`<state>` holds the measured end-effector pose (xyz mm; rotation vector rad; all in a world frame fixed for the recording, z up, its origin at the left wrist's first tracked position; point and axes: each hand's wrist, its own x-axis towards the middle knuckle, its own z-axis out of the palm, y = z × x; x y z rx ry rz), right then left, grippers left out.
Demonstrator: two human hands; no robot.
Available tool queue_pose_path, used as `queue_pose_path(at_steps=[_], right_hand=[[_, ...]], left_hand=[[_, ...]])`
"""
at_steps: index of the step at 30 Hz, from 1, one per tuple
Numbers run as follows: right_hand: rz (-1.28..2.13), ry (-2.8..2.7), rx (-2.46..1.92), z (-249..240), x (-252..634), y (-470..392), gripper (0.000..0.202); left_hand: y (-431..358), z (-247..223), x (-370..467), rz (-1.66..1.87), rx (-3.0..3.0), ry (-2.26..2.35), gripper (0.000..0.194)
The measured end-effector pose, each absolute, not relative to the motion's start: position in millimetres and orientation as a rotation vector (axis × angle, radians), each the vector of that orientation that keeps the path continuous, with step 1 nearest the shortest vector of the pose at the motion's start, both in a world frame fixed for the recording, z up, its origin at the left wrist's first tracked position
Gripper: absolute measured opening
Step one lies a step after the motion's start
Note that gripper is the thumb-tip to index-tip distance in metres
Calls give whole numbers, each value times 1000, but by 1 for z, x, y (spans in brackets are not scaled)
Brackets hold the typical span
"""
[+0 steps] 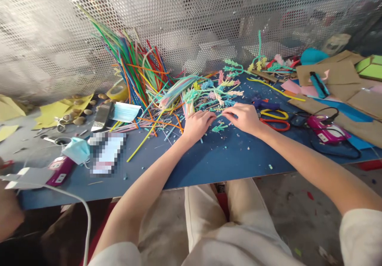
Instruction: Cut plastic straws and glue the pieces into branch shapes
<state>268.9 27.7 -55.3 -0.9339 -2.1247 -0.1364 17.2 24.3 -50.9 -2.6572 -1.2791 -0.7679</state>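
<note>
your left hand (199, 122) and right hand (245, 118) pinch a pale green stem (219, 115) between them above the counter (221, 158), seemingly unfinished, while leafy sprigs (207, 84) beyond look done and plenty of bundled stems (140, 79) unworked.

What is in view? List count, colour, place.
mesh: one, silver, back
table: one, blue, centre
fuzzy stems: many, multicoloured, back left
sprigs: several, pastel, behind hands
strand: one, green, between hands
tape roll: one, yellow, back left
paper: several, yellow, left
face masks: two, pale blue, left
pixelated item: one, pale, left
boxes: two, magenta, either side
charger: one, white, left
scissors: one, yellow-red handles, right
cardboard: several, brown, right
another person: one, left edge
left hand: one, bare, centre
right hand: one, bare, centre
</note>
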Motion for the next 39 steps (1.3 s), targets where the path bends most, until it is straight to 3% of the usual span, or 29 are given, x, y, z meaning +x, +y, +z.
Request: queue_pose_path(at_steps=[8,13,20,32,35,39], right_hand=[[-79,-1941,-1085,-54,273,27,21],[-78,-1972,-1041,-54,264,19,23],[-31,-2052,-989,-54,258,12,25],[-10,-2110,-937,-47,270,26,30],[88,-2111,-1130,-34,286,29,29],[226,-2329,-1438,-11,332,37,24]], left_hand=[[33,-45,2,-998,-2400,-1407,27],[15,-46,21,-1056,-2482,-1231,40],[10,-51,26,-1053,-2497,-1106,24],[17,-44,19,-1023,-2530,-1236,24],[23,-48,16,-1241,-2597,-1476,22],[33,-55,12,-1810,-2611,-1770,24]])
